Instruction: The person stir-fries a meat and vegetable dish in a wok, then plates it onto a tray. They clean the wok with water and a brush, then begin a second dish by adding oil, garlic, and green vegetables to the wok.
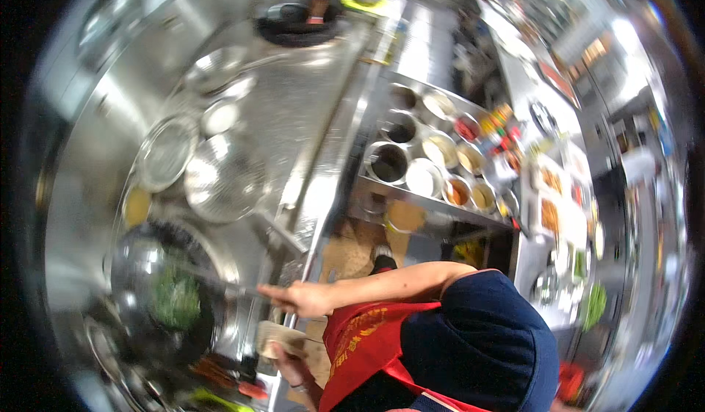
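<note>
My right hand point(300, 297) grips the end of a long metal utensil handle point(234, 287). That handle reaches left over a dark wok point(132, 332); its working end is blurred among green leafy vegetables point(177, 297) in the wok. Below it, my left hand point(285, 361) holds a folded beige cloth point(278, 337) at the front edge of the metal stove counter point(297, 109). Whether the cloth also wraps a wok handle cannot be told.
Beyond the wok sit a perforated metal strainer point(226, 183) and a metal basin point(167, 150). Another wok point(294, 32) stands at the far end. Several seasoning pots point(388, 163) fill a metal trolley. A prep counter point(573, 225) with food trays runs behind me.
</note>
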`<state>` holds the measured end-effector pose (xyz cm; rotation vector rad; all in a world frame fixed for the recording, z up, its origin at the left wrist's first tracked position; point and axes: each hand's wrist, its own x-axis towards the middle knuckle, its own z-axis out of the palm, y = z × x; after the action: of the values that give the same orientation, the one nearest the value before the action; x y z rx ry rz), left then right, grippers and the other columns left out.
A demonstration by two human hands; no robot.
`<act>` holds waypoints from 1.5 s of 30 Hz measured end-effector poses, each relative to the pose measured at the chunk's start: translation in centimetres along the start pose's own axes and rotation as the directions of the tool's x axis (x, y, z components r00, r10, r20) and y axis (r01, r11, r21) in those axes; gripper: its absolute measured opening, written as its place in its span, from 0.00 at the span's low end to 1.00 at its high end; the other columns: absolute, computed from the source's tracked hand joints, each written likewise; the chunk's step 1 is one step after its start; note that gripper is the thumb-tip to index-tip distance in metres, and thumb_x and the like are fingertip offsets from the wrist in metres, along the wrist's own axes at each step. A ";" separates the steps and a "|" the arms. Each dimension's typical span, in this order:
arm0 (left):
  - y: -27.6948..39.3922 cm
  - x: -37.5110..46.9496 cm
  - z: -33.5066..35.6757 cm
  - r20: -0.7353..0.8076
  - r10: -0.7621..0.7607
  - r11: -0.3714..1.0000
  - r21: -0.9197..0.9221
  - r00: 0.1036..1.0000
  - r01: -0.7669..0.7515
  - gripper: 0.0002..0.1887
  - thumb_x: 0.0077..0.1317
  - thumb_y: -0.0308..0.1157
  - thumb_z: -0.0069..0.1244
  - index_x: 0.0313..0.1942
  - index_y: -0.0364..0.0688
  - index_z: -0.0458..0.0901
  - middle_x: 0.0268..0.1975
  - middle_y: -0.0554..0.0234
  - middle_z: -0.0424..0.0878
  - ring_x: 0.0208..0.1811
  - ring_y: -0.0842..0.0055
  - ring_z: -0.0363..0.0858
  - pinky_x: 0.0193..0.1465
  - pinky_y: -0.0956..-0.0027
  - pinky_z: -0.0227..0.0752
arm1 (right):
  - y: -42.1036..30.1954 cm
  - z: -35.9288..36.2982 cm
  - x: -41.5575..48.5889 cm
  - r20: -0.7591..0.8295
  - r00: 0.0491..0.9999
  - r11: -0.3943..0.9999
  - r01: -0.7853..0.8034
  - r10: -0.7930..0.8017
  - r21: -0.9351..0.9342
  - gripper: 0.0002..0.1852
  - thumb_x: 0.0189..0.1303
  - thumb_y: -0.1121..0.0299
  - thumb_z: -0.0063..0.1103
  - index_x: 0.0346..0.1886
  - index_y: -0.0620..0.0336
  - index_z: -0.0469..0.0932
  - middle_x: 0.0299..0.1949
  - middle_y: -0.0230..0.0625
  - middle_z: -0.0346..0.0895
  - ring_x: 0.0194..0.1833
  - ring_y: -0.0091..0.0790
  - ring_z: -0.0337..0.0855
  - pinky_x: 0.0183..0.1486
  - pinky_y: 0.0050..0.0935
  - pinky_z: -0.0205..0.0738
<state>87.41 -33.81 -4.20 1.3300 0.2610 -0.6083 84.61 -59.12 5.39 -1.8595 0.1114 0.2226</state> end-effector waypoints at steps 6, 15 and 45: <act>5.3 9.8 15.7 0.400 0.294 0.940 0.045 0.868 -0.339 0.26 0.72 0.51 0.41 0.55 0.38 0.74 0.44 0.58 0.81 0.41 0.69 0.79 0.44 0.66 0.74 | 3.4 -4.0 -9.8 0.149 0.987 0.816 -0.039 -0.058 0.577 0.39 0.65 0.71 0.46 0.77 0.39 0.44 0.22 0.30 0.69 0.15 0.24 0.69 0.15 0.26 0.66; -1.5 7.4 39.5 0.520 0.476 0.695 0.271 0.709 -0.666 0.11 0.67 0.39 0.51 0.35 0.39 0.79 0.31 0.59 0.80 0.32 0.67 0.80 0.35 0.58 0.73 | 22.6 -19.0 -20.9 -0.674 0.739 0.994 -0.077 0.007 -0.074 0.13 0.54 0.68 0.51 0.35 0.66 0.82 0.25 0.52 0.81 0.22 0.46 0.84 0.28 0.43 0.80; -6.5 2.9 51.8 0.562 -0.652 0.650 0.760 0.509 -0.008 0.26 0.59 0.21 0.54 0.59 0.36 0.71 0.47 0.66 0.78 0.45 0.81 0.77 0.50 0.74 0.73 | 45.0 -41.2 -36.6 -0.860 0.199 0.762 -0.582 0.471 0.283 0.12 0.56 0.68 0.63 0.41 0.63 0.80 0.39 0.55 0.80 0.43 0.57 0.81 0.47 0.48 0.75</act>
<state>77.87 -84.95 1.37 1.5413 -0.5590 -1.7707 44.32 -113.06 -17.42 -1.7631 1.6004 -0.3831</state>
